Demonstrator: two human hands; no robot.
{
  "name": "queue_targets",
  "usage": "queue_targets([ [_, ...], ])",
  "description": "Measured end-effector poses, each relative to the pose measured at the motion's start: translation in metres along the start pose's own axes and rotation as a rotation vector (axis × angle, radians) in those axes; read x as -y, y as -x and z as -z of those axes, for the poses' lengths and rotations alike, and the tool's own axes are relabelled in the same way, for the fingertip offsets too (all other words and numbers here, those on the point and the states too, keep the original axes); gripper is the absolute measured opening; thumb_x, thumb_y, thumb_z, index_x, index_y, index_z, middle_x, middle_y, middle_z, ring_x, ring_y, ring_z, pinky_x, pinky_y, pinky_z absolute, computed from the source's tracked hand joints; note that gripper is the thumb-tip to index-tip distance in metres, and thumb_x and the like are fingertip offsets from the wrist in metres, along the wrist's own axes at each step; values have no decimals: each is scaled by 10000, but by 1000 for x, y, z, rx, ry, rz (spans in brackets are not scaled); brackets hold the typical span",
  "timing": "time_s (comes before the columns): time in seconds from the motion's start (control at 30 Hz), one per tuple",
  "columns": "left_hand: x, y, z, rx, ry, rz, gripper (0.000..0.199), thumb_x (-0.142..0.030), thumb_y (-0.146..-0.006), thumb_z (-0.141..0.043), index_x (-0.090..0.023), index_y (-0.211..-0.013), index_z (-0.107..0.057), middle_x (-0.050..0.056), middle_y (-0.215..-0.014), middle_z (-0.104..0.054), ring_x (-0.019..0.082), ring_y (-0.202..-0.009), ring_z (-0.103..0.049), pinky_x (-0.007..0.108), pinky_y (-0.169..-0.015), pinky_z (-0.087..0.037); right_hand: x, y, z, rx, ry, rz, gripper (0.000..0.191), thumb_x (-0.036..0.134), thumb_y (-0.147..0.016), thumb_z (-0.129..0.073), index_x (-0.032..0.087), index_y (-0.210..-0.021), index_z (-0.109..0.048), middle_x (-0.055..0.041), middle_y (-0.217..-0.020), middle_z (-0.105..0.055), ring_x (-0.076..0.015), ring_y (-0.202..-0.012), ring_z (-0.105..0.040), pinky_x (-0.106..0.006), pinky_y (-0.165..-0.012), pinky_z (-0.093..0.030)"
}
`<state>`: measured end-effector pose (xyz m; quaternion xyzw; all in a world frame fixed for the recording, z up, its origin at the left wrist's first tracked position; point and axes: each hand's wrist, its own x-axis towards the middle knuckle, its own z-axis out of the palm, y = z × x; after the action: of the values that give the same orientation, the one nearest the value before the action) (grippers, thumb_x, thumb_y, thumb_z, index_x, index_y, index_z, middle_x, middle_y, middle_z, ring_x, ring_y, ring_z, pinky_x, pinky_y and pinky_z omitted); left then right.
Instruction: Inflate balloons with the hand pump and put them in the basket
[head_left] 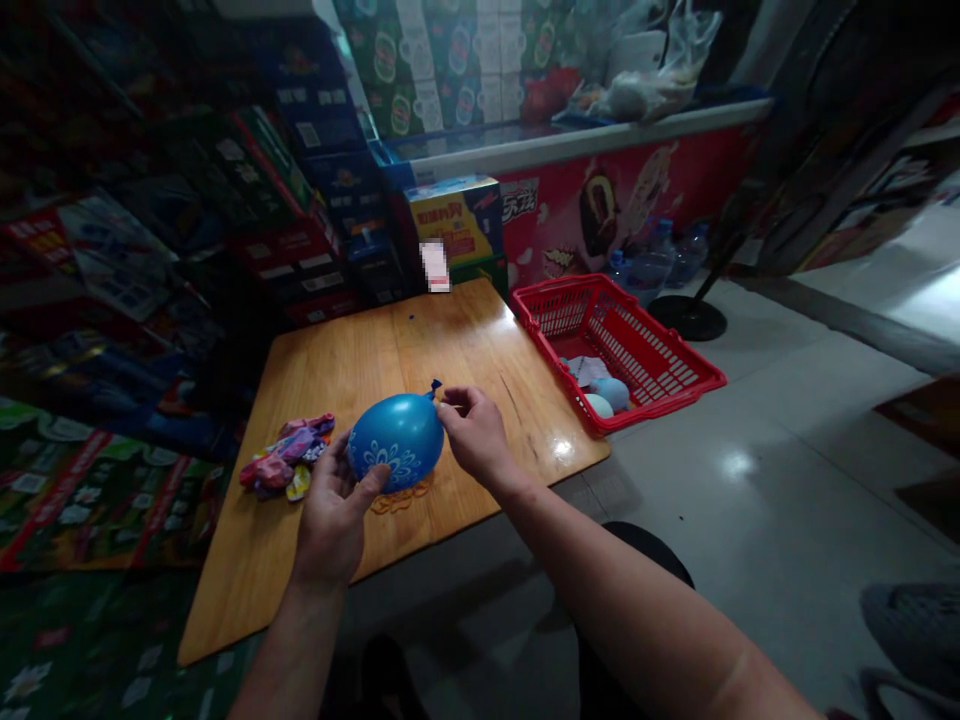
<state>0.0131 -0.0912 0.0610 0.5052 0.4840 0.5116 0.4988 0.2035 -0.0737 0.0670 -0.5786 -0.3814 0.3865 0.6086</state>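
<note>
A blue inflated balloon (pixel 397 440) with a pale flower print is held above the wooden table (pixel 375 350). My left hand (pixel 337 505) grips its left and lower side, thumb across the print. At the knotted neck on the balloon's right, the fingers of my right hand (pixel 476 430) are pinched together on a small tan band. Under the balloon lies a pile of tan rubber bands (pixel 401 498). Left of my left hand, a heap of uninflated coloured balloons (pixel 281 460) rests on the table.
A red basket (pixel 637 350) with several pale balloons (pixel 611 392) stands on the floor right of the table. Behind the table are a yellow box (pixel 454 225) and a freezer (pixel 600 140). Stacked cartons (pixel 277 180) line the left. A black stool (pixel 649 550) is near the front edge.
</note>
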Motion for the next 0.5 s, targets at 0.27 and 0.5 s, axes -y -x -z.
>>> queue_targets([
  [0.27,-12,-25,-101,48,-51,-107,675,-370,-781,-806,-250,-1366,-491,105,-1345,-591,264,-1229,-594,453,-1086,-440,19,-16,72,-161,159,136,158,305,-825,-652,216,-941,-711,-76,-1045,-664,-230,-1024,-605,-376,-959,-479],
  [0.5,-25,-45,-206,270,-176,-178,644,-430,-825,-745,-232,-1380,-486,130,-1383,-562,283,-1244,-577,465,-1068,-449,17,-48,156,-277,-4,70,291,352,-846,-644,228,-1106,-680,-66,-995,-692,-218,-920,-632,-344,-869,-487],
])
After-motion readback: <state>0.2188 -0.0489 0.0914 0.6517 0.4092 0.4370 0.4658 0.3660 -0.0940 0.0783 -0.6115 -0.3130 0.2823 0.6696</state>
